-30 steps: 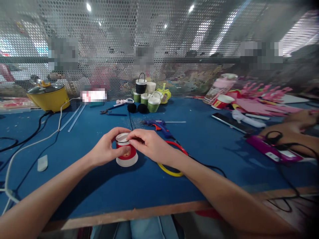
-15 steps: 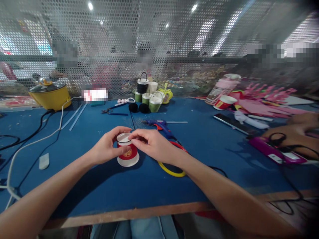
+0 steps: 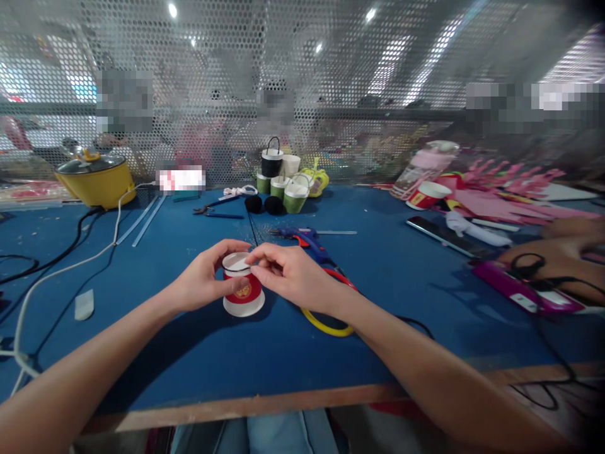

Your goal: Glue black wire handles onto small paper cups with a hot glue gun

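A red paper cup [image 3: 254, 291] with a gold print stands upside down on the blue table, its wide white rim at the bottom. My left hand [image 3: 208, 274] is closed around its left side, thumb across the front. A thin black cord [image 3: 252, 228] runs from a black yarn ball [image 3: 254, 203] toward the cup, and a black line circles the cup's upper edge. At the right of that edge, my right hand [image 3: 288, 271] is pinched, apparently on the cord; its fingertips partly hide it.
Behind my hands lie a blue glue gun [image 3: 307, 236], pliers [image 3: 217, 213] and several wrapped cups [image 3: 295, 197]. A red and yellow ring [image 3: 331, 328] lies partly under my right forearm. At right are a phone [image 3: 444, 236], a purple box [image 3: 524, 287] and another person's hand [image 3: 553, 252].
Almost nothing differs. My right fingertips have shifted very slightly at the cup's upper edge; the cup and my left hand stay in place.
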### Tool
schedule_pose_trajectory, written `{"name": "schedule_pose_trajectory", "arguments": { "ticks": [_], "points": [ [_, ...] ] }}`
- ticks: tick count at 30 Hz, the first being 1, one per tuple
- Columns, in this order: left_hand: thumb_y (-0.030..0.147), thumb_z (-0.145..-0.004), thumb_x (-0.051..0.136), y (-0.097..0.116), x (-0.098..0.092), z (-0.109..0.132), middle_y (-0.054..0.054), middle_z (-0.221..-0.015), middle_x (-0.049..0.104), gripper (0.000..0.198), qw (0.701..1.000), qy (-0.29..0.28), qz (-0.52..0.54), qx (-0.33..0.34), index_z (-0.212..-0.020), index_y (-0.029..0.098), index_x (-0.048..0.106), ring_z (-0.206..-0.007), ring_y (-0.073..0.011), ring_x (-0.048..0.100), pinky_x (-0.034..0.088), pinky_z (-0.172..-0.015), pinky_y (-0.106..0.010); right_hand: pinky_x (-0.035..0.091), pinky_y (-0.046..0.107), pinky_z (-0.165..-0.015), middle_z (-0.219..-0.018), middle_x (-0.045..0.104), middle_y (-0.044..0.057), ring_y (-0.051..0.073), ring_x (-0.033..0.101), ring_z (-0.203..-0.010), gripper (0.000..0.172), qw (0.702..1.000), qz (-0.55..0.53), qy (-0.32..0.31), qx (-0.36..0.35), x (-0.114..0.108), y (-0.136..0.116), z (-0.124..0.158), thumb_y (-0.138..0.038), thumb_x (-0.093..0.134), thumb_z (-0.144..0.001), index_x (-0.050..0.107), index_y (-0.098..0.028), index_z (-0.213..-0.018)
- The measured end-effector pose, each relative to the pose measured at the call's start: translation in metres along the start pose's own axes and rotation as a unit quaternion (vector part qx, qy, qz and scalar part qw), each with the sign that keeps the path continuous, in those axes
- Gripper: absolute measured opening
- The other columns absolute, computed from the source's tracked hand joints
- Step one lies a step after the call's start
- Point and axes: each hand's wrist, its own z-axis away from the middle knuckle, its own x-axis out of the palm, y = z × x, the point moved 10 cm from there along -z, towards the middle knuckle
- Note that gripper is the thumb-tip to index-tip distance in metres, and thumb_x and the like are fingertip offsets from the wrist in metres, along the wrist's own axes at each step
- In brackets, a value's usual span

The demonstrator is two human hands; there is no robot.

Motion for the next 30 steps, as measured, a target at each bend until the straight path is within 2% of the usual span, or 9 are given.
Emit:
{"name": "schedule_pose_trajectory", "arguments": {
  "ticks": [17,30],
  "points": [
    [0.024,-0.07,0.062,0.0003,-0.0015,-0.0007,-0.008,-0.1,0.056,0.043,1.0,0.007,-0.006,-0.004,-0.109,0.015,0.046,-0.087,-0.0167,0.054,0.044,-0.078,-0.031,0.033,0.018,-0.048,-0.057,0.047,-0.006,0.005,0.039,-0.048,0.01,1.0,-0.003,-0.006,-0.005,0.0004,-0.0031,0.0016,-0.017,0.047,-0.079,0.053,-0.014,-0.087],
    [0.022,-0.069,0.061,0.0009,-0.0006,-0.001,-0.009,-0.104,0.056,0.043,1.0,0.007,0.005,-0.012,-0.109,0.015,0.046,-0.094,-0.0195,0.054,0.044,-0.082,-0.035,0.036,0.019,-0.052,-0.06,0.052,-0.003,0.007,0.046,-0.053,0.011,1.0,0.01,-0.009,-0.005,0.0017,0.0043,-0.0028,-0.018,0.046,-0.08,0.055,-0.015,-0.085]
  ]
}}
